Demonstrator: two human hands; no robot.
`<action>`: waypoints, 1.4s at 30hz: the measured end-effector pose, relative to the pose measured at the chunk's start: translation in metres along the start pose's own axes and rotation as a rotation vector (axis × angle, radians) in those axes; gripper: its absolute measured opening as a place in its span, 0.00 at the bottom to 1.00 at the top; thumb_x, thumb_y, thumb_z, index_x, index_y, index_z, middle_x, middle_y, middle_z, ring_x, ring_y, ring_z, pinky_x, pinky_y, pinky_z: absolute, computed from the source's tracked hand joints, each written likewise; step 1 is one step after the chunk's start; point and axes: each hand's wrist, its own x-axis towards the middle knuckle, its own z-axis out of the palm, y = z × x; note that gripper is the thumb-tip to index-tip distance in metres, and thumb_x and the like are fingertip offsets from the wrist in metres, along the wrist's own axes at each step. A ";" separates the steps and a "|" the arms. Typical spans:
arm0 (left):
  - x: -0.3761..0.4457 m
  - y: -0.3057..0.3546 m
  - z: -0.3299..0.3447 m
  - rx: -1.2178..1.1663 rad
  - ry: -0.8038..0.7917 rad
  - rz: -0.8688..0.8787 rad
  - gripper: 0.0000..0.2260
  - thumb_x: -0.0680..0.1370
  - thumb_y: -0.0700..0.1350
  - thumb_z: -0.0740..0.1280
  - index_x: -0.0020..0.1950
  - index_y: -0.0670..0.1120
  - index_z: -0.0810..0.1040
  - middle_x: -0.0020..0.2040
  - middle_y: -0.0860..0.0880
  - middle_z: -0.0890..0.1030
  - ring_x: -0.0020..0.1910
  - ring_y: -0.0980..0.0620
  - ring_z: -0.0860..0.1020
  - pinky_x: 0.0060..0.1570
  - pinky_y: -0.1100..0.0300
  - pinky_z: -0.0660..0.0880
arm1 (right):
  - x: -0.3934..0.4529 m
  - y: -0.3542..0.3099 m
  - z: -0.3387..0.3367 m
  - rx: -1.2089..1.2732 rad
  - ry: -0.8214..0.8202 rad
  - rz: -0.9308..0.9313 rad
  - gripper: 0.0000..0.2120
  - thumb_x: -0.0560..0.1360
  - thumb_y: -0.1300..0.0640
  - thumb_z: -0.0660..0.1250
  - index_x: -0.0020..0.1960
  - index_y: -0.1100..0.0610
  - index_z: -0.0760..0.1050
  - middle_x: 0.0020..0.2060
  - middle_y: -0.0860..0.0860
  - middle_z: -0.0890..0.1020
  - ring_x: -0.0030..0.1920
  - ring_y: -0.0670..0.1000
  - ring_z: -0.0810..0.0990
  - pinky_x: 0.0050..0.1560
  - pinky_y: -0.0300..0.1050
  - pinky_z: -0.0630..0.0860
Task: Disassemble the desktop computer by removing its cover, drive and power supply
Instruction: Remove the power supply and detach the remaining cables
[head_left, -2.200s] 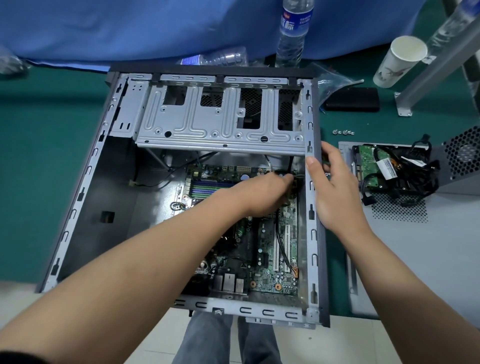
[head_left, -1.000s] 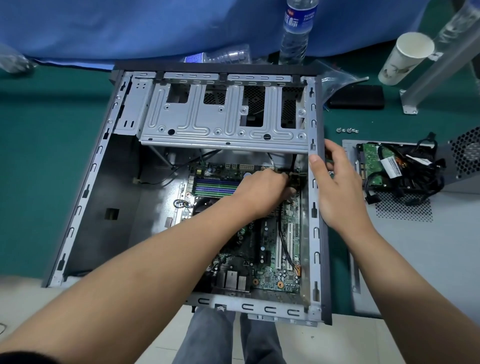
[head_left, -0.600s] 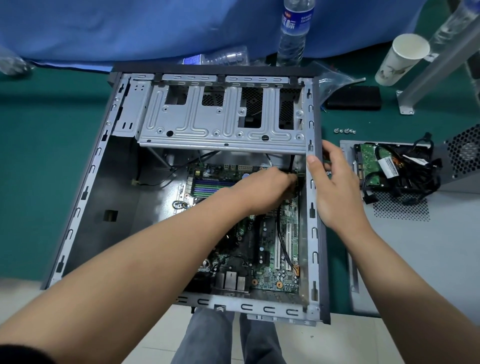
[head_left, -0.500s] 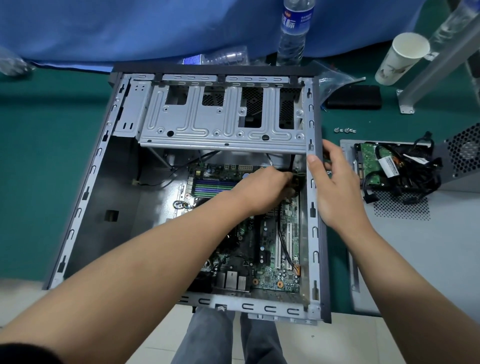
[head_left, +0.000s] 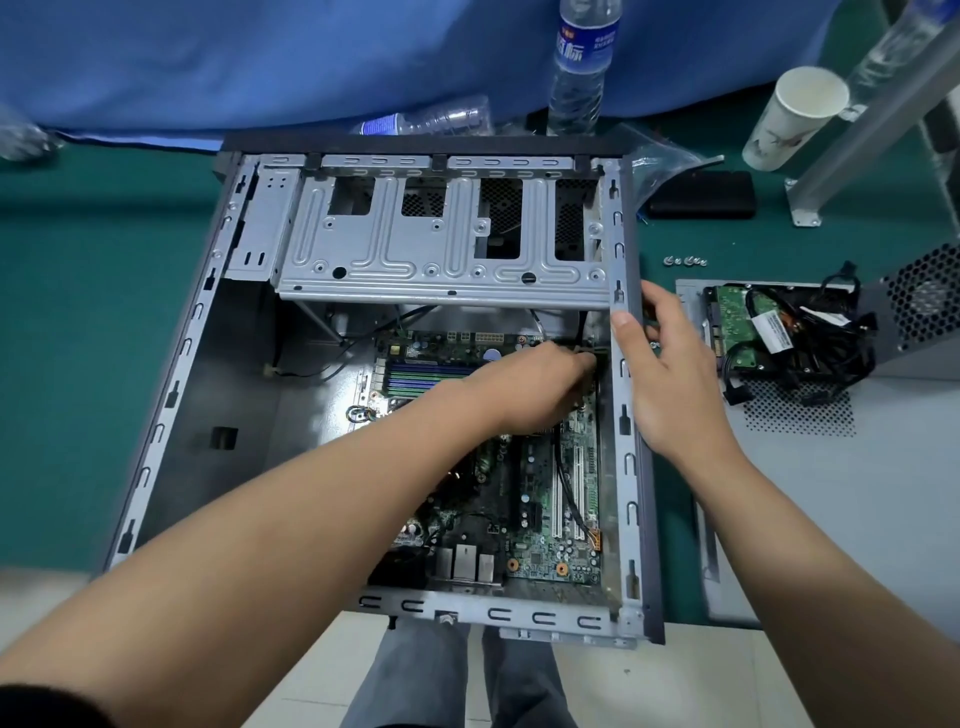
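Note:
The open computer case (head_left: 171, 395) lies on its side on the green mat, its green motherboard (head_left: 540, 499) exposed. My left hand (head_left: 540, 387) reaches inside to the board's far right corner, fingers curled on a small black cable connector (head_left: 584, 351) under the silver drive cage (head_left: 441, 244). My right hand (head_left: 670, 374) grips the case's right wall, thumb on the top rail, fingers outside. To the right, the removed side cover (head_left: 852, 499) carries the hard drive (head_left: 735, 325) and the power supply (head_left: 922, 306) with its black cable bundle.
Several small screws (head_left: 685, 261) lie on the mat beyond the cover. A paper cup (head_left: 795, 117), an upright water bottle (head_left: 582, 62), a crushed bottle (head_left: 431, 122), a black flat device (head_left: 701, 202) and a metal stand (head_left: 857, 130) sit at the back. The table's near edge runs under the case.
Both hands stay in nearly the same place; my left hand keeps working at the connector and my right keeps hold of the case wall. Only the camera shifts slightly.

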 end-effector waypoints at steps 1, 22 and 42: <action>0.001 0.000 -0.002 0.005 -0.005 0.010 0.08 0.78 0.38 0.60 0.56 0.39 0.74 0.50 0.39 0.80 0.49 0.39 0.78 0.48 0.47 0.74 | 0.000 0.000 0.000 -0.004 0.001 -0.001 0.21 0.80 0.49 0.57 0.71 0.53 0.64 0.65 0.50 0.74 0.63 0.50 0.72 0.65 0.49 0.67; 0.001 0.003 0.001 0.134 -0.031 -0.068 0.09 0.79 0.40 0.59 0.59 0.40 0.69 0.52 0.38 0.78 0.49 0.36 0.78 0.43 0.47 0.74 | 0.000 0.002 0.001 0.011 -0.007 0.008 0.21 0.80 0.48 0.57 0.72 0.52 0.63 0.65 0.50 0.73 0.64 0.49 0.71 0.62 0.40 0.65; 0.001 -0.004 -0.002 0.044 -0.053 -0.031 0.13 0.78 0.35 0.59 0.62 0.38 0.70 0.54 0.38 0.79 0.52 0.38 0.78 0.51 0.46 0.74 | 0.001 0.003 0.001 0.007 -0.011 -0.001 0.21 0.80 0.48 0.56 0.72 0.52 0.63 0.66 0.50 0.72 0.65 0.50 0.70 0.64 0.43 0.65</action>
